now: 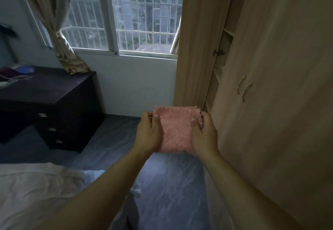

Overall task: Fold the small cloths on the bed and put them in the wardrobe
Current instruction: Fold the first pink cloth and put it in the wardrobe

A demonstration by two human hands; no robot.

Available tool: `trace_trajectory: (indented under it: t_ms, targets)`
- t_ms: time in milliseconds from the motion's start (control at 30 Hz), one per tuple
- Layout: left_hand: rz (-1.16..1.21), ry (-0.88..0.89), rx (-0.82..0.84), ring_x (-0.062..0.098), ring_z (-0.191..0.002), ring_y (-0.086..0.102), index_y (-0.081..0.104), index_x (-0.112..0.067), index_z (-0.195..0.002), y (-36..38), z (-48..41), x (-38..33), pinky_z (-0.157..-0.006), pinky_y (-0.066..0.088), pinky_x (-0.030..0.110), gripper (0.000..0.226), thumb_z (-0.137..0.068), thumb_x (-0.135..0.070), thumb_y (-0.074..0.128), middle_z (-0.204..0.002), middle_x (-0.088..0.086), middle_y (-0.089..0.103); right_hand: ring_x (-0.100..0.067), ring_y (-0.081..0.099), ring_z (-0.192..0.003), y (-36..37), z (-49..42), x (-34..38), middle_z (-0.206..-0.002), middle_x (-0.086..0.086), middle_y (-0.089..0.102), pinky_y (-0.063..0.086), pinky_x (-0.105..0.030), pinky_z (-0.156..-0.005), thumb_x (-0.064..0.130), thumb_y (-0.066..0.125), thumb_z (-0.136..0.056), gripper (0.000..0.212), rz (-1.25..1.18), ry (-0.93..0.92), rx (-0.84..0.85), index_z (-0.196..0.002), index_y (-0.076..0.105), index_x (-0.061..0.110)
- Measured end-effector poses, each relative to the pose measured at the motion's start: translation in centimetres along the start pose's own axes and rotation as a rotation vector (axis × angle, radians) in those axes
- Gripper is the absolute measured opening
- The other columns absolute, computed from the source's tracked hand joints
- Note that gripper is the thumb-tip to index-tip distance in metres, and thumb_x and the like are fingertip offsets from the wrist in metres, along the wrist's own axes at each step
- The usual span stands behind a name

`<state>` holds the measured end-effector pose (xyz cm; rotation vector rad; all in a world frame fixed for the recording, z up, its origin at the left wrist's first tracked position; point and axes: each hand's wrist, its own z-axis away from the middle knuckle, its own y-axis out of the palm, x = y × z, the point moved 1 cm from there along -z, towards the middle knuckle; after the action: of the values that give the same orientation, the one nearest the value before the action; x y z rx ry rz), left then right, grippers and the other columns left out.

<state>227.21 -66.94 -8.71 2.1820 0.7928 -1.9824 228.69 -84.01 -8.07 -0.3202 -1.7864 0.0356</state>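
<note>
pink cloth (175, 128): fuzzy folded square, zigzag edges, held flat | left hand (148, 133) + right hand (204, 134) fingers clamped on its sides | wooden wardrobe (270, 85) just right

Rumpled white sheet (41, 190) on bed (93, 174)

Barred window (144, 17) on back wall. Beige curtain (60, 36) tied back at left, hem reaching dark desk (54, 92). Three drawer fronts; purple and blue items, pale cord on top. Grey veined floor (167, 184).
</note>
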Motion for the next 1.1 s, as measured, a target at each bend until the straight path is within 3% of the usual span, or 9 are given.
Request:
trace_trajectory:
  t_ms: [133,400,567,700,800,867,967,1100]
  targets:
    - [0.023,0.003,0.024,0.012,-0.088,0.064,0.055,-0.019,-0.107,1.8,-5.9,1.5,-0.068,0.051,0.029,0.026,-0.108,-0.037,0.037,-0.098,-0.001,0.065,-0.016,0.062,-0.109,2.7,-5.2,-1.6,-0.122,0.000,0.065,0.050,-0.039,-0.101,0.021,0.052,-0.101,0.030,0.023,0.028,-0.015,-0.131,0.056,0.017]
    - [0.086,0.027,0.092,0.020,-0.087,0.063,0.054,-0.012,-0.107,4.4,-21.1,1.9,-0.078,0.053,0.039,0.028,-0.108,-0.036,0.038,-0.095,0.004,0.064,-0.016,0.060,-0.108,8.9,-18.6,-2.6,-0.120,0.005,0.062,0.051,-0.032,-0.089,0.029,0.053,-0.101,0.028,0.047,0.061,-0.066,-0.129,0.054,0.027]
    - [0.091,0.014,0.133,0.022,-0.092,0.065,0.054,-0.018,-0.107,5.9,-28.6,2.3,-0.084,0.057,0.046,0.027,-0.107,-0.039,0.039,-0.100,0.004,0.065,-0.016,0.058,-0.111,11.7,-25.2,-3.7,-0.123,0.008,0.058,0.051,-0.037,-0.093,0.040,0.052,-0.101,0.034,0.114,0.092,-0.076,-0.133,0.051,0.029]
    - [0.087,-0.012,0.153,0.020,-0.093,0.066,0.054,-0.025,-0.104,8.1,-33.9,3.9,-0.081,0.057,0.042,0.025,-0.107,-0.044,0.038,-0.100,0.000,0.066,-0.017,0.058,-0.114,13.7,-30.1,-6.4,-0.129,0.006,0.059,0.052,-0.043,-0.095,0.049,0.049,-0.099,0.034,0.162,0.143,-0.076,-0.131,0.049,0.037]
    - [0.043,-0.024,0.166,0.017,-0.092,0.065,0.052,-0.032,-0.098,10.3,-37.8,5.5,-0.080,0.056,0.039,0.023,-0.107,-0.047,0.036,-0.097,-0.003,0.064,-0.014,0.055,-0.111,14.9,-33.8,-9.2,-0.128,0.009,0.056,0.049,-0.035,-0.090,0.056,0.046,-0.097,0.037,0.191,0.157,-0.056,-0.132,0.046,0.043]
    - [0.024,-0.034,0.181,0.019,-0.092,0.065,0.054,-0.028,-0.102,12.3,-40.6,6.3,-0.083,0.057,0.044,0.028,-0.106,-0.048,0.036,-0.098,-0.001,0.065,-0.014,0.055,-0.110,15.5,-36.7,-11.2,-0.123,0.012,0.055,0.045,-0.032,-0.087,0.057,0.046,-0.098,0.038,0.207,0.173,-0.057,-0.132,0.045,0.041]
    - [0.032,-0.049,0.188,0.020,-0.091,0.066,0.056,-0.020,-0.106,15.3,-44.6,6.8,-0.082,0.058,0.044,0.034,-0.107,-0.047,0.037,-0.097,0.001,0.066,-0.017,0.060,-0.108,16.0,-41.3,-13.3,-0.113,0.014,0.057,0.049,-0.035,-0.088,0.053,0.048,-0.098,0.029,0.176,0.170,-0.084,-0.124,0.048,0.041]
    - [0.016,-0.077,0.221,0.020,-0.091,0.065,0.054,-0.019,-0.105,19.6,-50.2,6.5,-0.083,0.057,0.044,0.034,-0.107,-0.047,0.035,-0.098,0.002,0.064,-0.017,0.059,-0.114,16.7,-47.6,-14.8,-0.124,0.012,0.057,0.052,-0.043,-0.095,0.065,0.043,-0.092,0.040,0.121,0.223,-0.106,-0.127,0.046,0.046]
